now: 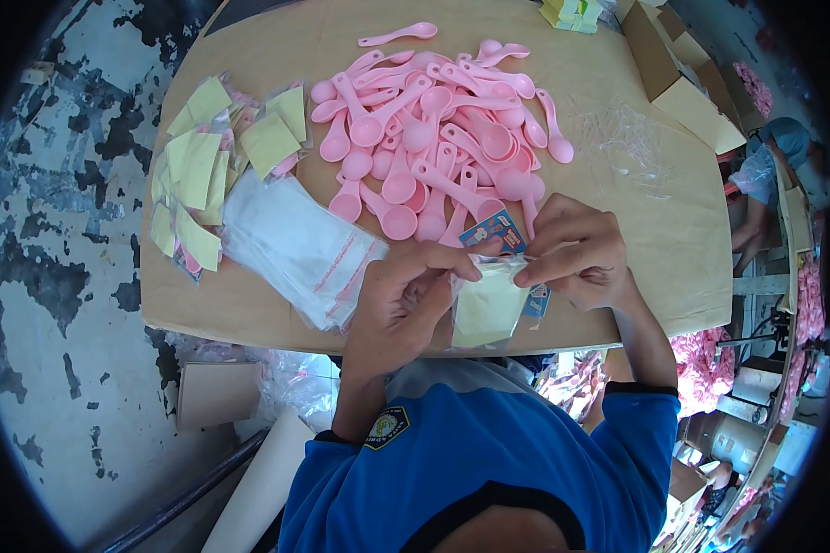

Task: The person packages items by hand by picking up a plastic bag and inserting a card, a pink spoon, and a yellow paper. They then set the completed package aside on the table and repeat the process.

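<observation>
My left hand (398, 300) and my right hand (576, 251) both pinch the top edge of a small clear plastic bag (489, 309) with a pale yellow card inside, held just over the near edge of the round tan table (664, 240). A blue printed card (494, 230) lies right behind my fingers. A big heap of pink plastic spoons (433, 138) covers the middle of the table beyond my hands.
A stack of empty clear bags (295, 244) lies left of my hands. Filled bags with yellow cards (203, 170) are piled at the table's left. Clear strips (627, 138) lie at right, cardboard boxes (682, 83) beyond. Another person (770, 166) sits far right.
</observation>
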The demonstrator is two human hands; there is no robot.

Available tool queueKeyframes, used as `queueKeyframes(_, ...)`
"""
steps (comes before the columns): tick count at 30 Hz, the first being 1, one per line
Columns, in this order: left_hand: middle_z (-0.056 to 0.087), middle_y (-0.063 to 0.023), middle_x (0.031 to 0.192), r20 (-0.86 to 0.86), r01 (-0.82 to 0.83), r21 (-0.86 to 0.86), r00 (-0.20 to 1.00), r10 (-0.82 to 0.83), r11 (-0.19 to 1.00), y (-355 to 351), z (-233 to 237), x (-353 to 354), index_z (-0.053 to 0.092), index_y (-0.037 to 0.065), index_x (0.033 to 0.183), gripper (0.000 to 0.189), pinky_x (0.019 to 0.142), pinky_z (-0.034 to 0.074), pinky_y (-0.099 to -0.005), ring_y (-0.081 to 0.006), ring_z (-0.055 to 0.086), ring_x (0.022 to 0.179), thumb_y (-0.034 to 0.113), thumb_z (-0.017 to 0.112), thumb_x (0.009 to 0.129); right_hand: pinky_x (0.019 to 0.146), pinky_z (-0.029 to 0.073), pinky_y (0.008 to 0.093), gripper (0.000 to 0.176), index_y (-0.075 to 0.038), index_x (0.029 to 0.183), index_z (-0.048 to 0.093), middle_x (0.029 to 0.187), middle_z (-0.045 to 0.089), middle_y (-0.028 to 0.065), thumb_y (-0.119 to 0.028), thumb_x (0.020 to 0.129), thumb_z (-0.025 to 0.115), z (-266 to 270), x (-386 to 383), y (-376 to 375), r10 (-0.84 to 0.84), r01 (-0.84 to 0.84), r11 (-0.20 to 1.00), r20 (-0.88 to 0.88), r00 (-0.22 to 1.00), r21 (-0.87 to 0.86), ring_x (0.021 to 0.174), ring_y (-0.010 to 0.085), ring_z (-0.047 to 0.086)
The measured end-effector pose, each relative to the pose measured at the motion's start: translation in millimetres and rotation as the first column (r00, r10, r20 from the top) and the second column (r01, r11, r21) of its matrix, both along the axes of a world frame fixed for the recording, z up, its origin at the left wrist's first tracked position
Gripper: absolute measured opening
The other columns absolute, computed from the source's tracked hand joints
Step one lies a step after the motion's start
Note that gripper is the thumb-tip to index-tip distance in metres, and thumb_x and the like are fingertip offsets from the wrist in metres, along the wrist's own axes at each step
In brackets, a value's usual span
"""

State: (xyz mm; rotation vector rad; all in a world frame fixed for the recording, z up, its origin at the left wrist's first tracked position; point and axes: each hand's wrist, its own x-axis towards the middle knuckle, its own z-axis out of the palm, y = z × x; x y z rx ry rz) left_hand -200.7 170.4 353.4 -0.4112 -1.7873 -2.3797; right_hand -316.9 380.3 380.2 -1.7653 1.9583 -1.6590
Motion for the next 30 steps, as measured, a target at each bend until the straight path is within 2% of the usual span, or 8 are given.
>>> queueKeyframes(8, 0.063, -0.0250, 0.114, 0.097, 0.134, 0.247, 0.982, -0.162, 0.960, -13.4, 10.0, 11.0, 0.058, -0.006, 0.095, 0.017, 0.070, 0.056, -0.0269, -0.0224, 0.064, 0.105, -0.004, 0.042, 0.091, 0.066, 0.045, 0.0310, 0.025, -0.011, 0.087, 0.077, 0.073, 0.066, 0.0028, 0.000, 0.067, 0.069, 4.3, 4.0, -6.0, 0.049, -0.049, 0.999, 0.016, 0.999, -0.013, 0.071, 0.0192, 0.055)
queueKeyframes(11, 0.063, -0.0240, 0.114, 0.077, 0.016, 0.168, 0.997, -0.030, 0.986, -9.9, 3.7, 14.7, 0.055, -0.004, 0.093, 0.004, 0.062, 0.056, -0.0253, -0.0198, 0.066, 0.098, -0.003, 0.052, 0.089, 0.067, 0.046, 0.0321, 0.015, -0.010, 0.078, 0.076, 0.077, 0.067, 0.0036, -0.002, 0.066, 0.071, 9.7, 3.6, -8.3, 0.047, -0.044, 0.997, -0.034, 0.998, 0.068, 0.074, 0.0205, 0.057)
queueKeyframes(13, 0.064, -0.0224, 0.113, 0.061, -0.056, 0.067, 0.997, 0.052, 0.996, -9.1, 4.0, 15.6, 0.053, -0.003, 0.092, 0.008, 0.059, 0.056, -0.0237, -0.0191, 0.068, 0.092, -0.002, 0.060, 0.087, 0.068, 0.047, 0.0330, 0.019, -0.008, 0.088, 0.073, 0.080, 0.067, 0.0052, -0.003, 0.069, 0.070, 13.7, -6.5, -6.1, 0.026, -0.016, 0.997, -0.139, 0.990, 0.079, 0.077, 0.0213, 0.060)
queueKeyframes(18, 0.065, -0.0176, 0.110, 0.098, -0.118, -0.025, 0.988, 0.120, 0.993, -18.0, 16.4, 28.9, 0.051, -0.001, 0.094, 0.025, 0.058, 0.055, -0.0213, -0.0172, 0.069, 0.080, -0.004, 0.072, 0.080, 0.069, 0.050, 0.0314, 0.042, -0.006, 0.120, 0.053, 0.083, 0.066, 0.0081, -0.003, 0.079, 0.063, 35.4, 23.7, -35.8, -0.069, 0.002, 0.966, 0.250, 0.966, 0.258, 0.080, 0.0194, 0.064)
queueKeyframes(21, 0.066, -0.0122, 0.104, 0.060, -0.254, -0.122, 0.963, 0.262, 0.960, -33.9, 19.2, 39.9, 0.053, 0.001, 0.094, 0.025, 0.059, 0.055, -0.0215, -0.0144, 0.068, 0.076, -0.006, 0.072, 0.079, 0.063, 0.050, 0.0268, 0.041, -0.005, 0.125, 0.045, 0.084, 0.066, 0.0078, -0.004, 0.085, 0.057, 25.8, 20.8, -53.5, 0.004, -0.106, 0.924, 0.270, 0.963, 0.367, 0.075, 0.0152, 0.065)
queueKeyframes(26, 0.061, -0.0089, 0.108, -0.200, -0.724, -0.234, 0.689, 0.697, 0.649, -119.0, 56.9, 46.5, 0.056, 0.001, 0.104, 0.027, 0.062, 0.050, -0.0202, -0.0105, 0.063, 0.082, -0.005, 0.069, 0.081, 0.064, 0.051, 0.0326, 0.029, -0.002, 0.115, 0.055, 0.082, 0.067, 0.0110, -0.013, 0.089, 0.058, 33.9, 13.4, -108.1, -0.090, 0.033, 0.849, 0.082, 0.993, 0.528, 0.071, 0.0211, 0.066)
queueKeyframes(27, 0.060, -0.0094, 0.112, -0.222, -0.777, -0.117, 0.628, 0.746, 0.619, -138.8, 65.4, 38.2, 0.057, 0.001, 0.109, 0.028, 0.068, 0.050, -0.0205, -0.0112, 0.063, 0.089, -0.002, 0.068, 0.084, 0.065, 0.051, 0.0329, 0.027, -0.001, 0.113, 0.057, 0.082, 0.067, 0.0111, -0.016, 0.090, 0.060, 31.3, 15.3, -119.6, -0.081, 0.081, 0.851, -0.023, 0.996, 0.518, 0.072, 0.0214, 0.066)
queueKeyframes(30, 0.058, -0.0146, 0.121, -0.289, -0.840, -0.209, 0.542, 0.789, 0.500, -178.5, 85.5, 23.1, 0.053, 0.001, 0.126, 0.039, 0.087, 0.049, -0.0295, -0.0174, 0.058, 0.106, 0.004, 0.063, 0.088, 0.066, 0.050, 0.0365, 0.029, -0.001, 0.104, 0.064, 0.081, 0.068, 0.0127, -0.027, 0.090, 0.062, 17.8, 10.7, -147.0, -0.067, 0.229, 0.793, -0.293, 0.954, 0.565, 0.073, 0.0257, 0.066)
